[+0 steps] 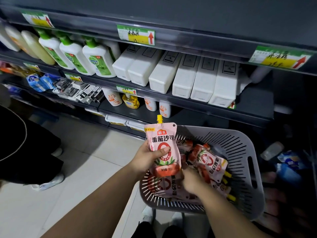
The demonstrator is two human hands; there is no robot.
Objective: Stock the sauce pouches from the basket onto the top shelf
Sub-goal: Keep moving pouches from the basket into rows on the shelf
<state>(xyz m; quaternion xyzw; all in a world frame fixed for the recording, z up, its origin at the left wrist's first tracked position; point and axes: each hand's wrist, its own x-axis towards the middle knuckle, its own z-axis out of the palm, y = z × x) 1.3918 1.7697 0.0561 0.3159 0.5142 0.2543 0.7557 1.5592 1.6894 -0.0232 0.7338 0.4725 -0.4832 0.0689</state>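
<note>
A pink sauce pouch with a yellow spout stands upright in my left hand, just above the left rim of the grey slotted basket. Several more pink pouches lie heaped inside the basket. My right hand is down among them, blurred, its fingers hidden behind the held pouch. The top shelf runs dark across the upper frame; its surface is out of sight.
Below the top shelf, green-capped soap bottles and white boxes fill a row. Lower shelves carry orange-labelled bottles and small packets. Another person in black stands at left on the tiled floor.
</note>
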